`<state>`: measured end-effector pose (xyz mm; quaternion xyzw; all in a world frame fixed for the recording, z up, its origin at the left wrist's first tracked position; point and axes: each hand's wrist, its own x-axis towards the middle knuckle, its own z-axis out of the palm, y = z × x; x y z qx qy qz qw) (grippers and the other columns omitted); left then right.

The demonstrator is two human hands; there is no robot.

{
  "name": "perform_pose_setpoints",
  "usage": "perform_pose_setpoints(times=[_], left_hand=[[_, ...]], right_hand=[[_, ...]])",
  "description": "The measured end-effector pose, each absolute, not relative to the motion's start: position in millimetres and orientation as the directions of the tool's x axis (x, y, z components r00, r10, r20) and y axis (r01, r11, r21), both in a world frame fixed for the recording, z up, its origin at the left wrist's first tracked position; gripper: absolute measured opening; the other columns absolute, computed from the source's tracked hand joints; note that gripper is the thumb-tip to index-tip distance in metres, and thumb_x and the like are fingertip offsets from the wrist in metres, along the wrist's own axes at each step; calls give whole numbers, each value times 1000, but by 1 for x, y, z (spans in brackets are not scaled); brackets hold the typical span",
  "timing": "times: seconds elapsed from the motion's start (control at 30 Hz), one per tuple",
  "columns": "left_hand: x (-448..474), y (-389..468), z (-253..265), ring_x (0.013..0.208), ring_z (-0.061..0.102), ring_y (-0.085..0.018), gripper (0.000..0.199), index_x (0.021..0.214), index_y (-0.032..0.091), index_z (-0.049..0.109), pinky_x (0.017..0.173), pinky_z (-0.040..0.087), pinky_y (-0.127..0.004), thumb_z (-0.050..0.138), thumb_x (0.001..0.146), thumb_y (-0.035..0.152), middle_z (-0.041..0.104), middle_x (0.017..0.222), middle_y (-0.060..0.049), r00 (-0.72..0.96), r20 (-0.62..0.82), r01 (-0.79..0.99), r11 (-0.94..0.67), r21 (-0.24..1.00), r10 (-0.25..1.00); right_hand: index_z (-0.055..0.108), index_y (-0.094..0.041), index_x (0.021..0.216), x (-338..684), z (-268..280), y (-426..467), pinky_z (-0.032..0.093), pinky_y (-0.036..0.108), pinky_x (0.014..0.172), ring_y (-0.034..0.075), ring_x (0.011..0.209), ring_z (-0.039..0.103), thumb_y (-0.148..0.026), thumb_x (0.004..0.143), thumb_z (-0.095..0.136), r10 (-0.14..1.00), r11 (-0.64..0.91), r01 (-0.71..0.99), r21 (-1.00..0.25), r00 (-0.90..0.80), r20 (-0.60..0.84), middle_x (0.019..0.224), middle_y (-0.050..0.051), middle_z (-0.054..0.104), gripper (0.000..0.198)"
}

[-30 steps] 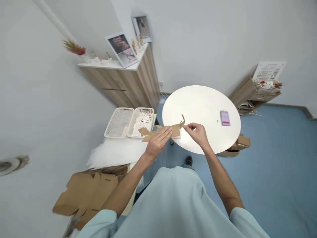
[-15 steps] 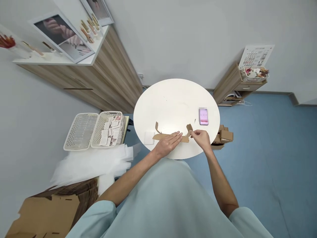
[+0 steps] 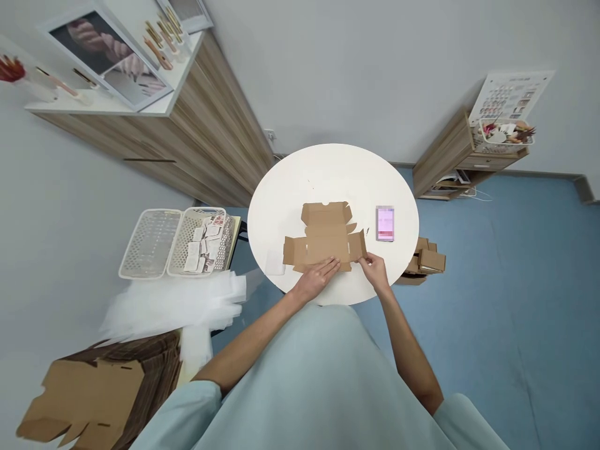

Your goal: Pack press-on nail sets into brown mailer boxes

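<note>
On the white round table (image 3: 281,187), a brown cardboard box blank (image 3: 327,242) lies spread out, its side flaps partly raised. My left hand (image 3: 317,279) rests flat on the blank's near edge, fingers stretched out. At the right side flap, my right hand (image 3: 375,271) has its fingertips closed on the cardboard's near corner. A phone (image 3: 385,223) with a lit pink screen lies right of the blank. Left of it is a thin white square (image 3: 275,262).
White baskets (image 3: 174,244), one with printed cards, stand left of the table. Below them are white sheets (image 3: 178,306) and a stack of flat cardboard blanks (image 3: 89,397). Folded boxes (image 3: 429,259) sit low at right. Wooden cabinets (image 3: 220,119) stand by the wall.
The box blank has gone from standing nearly on edge to lying spread out, its inner face and back panel now showing. My right hand has moved slightly left and nearer me.
</note>
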<state>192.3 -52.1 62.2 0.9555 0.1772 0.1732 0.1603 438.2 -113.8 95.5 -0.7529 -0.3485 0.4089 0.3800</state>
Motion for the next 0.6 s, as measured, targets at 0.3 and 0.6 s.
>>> perform_pose_setpoints(times=[0.3,0.6], left_hand=[[182,-71,-19,148,52,-16,65,161,20,42,122,44,-36,35,98,4,60,155,-11,926,-101,366,-799,477,364],[155,-62,-22,155,42,-31,63,158,13,43,125,40,-47,61,98,26,45,165,-22,866,-169,486,-710,509,471]], right_hand=[[73,-18,78,421,14,-145,54,32,71,26,80,71,-56,82,54,753,-652,309,-693,376,-541,81,10,78,43],[55,-11,147,428,42,-115,49,43,110,32,134,59,-43,96,52,814,-566,562,-603,495,-302,146,21,60,60]])
